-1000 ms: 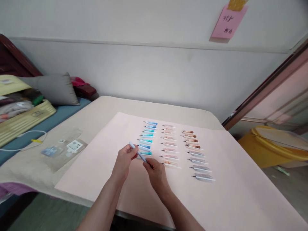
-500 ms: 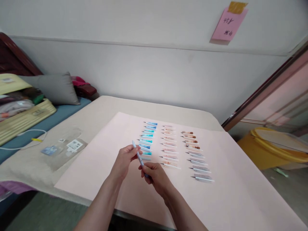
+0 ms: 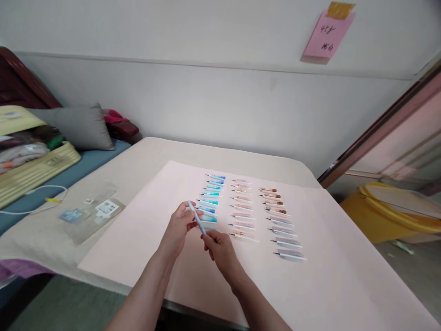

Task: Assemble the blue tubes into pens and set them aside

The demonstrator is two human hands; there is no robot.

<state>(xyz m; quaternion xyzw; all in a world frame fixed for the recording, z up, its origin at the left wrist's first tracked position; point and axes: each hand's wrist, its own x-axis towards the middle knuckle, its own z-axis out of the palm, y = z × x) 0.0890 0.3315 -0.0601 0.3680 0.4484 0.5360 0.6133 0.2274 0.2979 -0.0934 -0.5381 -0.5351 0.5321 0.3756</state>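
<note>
Between my two hands a slim pale-blue pen [image 3: 197, 218] is held aslant above the pink sheet [image 3: 138, 239]. My left hand [image 3: 179, 225] pinches its upper part, thumb and fingers around the barrel. The lower end sits in the closed fingers of my right hand [image 3: 220, 248], which hide that end. Just beyond my hands lies a column of blue pen refills with sleeves [image 3: 211, 202]. To its right are a column of pale pink and orange ones [image 3: 243, 207] and a column of brown and grey ones [image 3: 284, 241].
Clear plastic packets [image 3: 103, 211] lie on the cream cloth at the left. Farther left are a grey pillow [image 3: 79, 126], a yellow box [image 3: 41, 168] and a white cable [image 3: 34, 209]. A yellow tub [image 3: 372, 216] stands at the right. A pink note [image 3: 327, 37] hangs on the wall.
My left thumb and fingers have shifted slightly on the pen, and more of its upper end shows. My right hand has moved a little along the pen's lower end. The columns lie unchanged.
</note>
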